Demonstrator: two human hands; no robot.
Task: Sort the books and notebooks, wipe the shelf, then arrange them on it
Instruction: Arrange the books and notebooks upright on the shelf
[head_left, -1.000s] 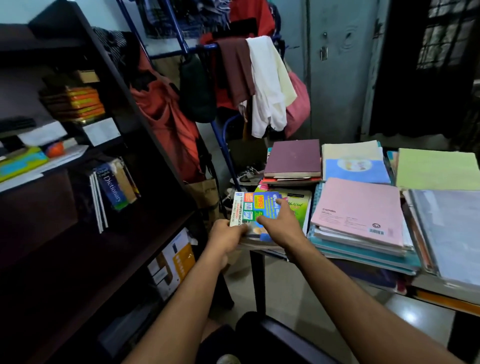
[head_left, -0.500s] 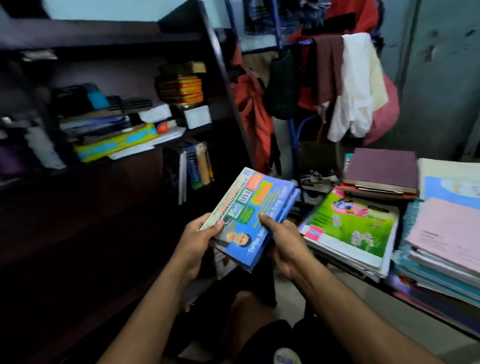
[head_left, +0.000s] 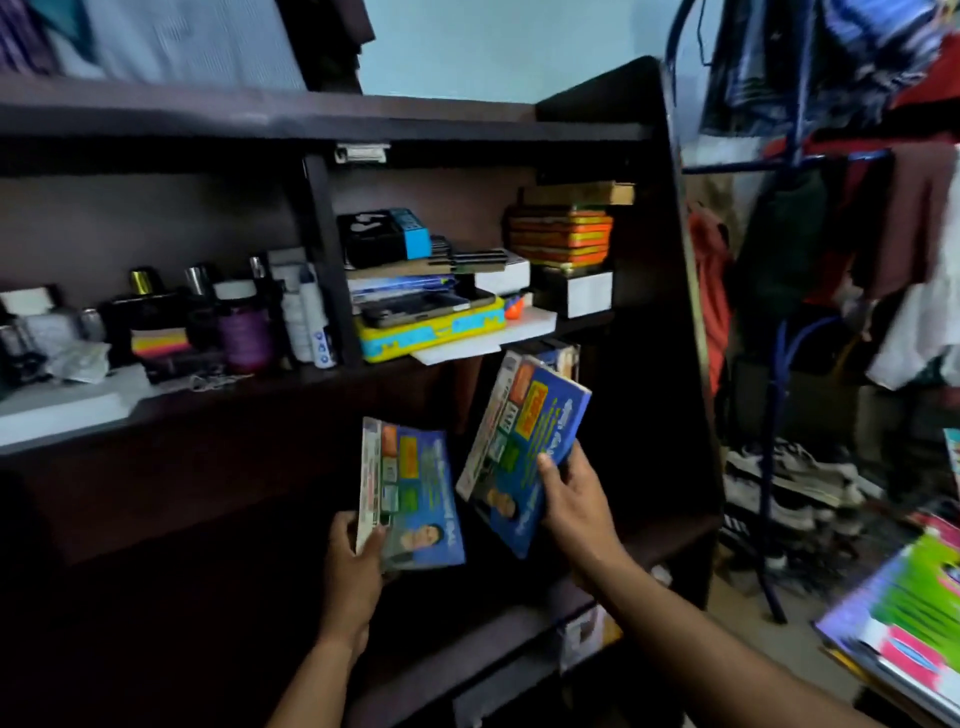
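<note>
The left hand (head_left: 358, 556) grips one blue book (head_left: 415, 499) upright before the dark shelf (head_left: 519, 639); the right hand (head_left: 571, 499) grips a second blue book (head_left: 524, 447), tilted, just below a yellow case (head_left: 431, 332). Bottles (head_left: 244, 322) crowd the upper ledge; clothes (head_left: 883, 218) hang rightward.

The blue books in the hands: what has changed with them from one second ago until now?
They were lifted off the pile on the table as one bundle held by both hands, carried left to the dark shelf, and split: the left hand now grips one blue book, the right hand grips the other blue book. Both stand nearly upright in the lower compartment. The yellow case and orange stack stayed in place.
</note>
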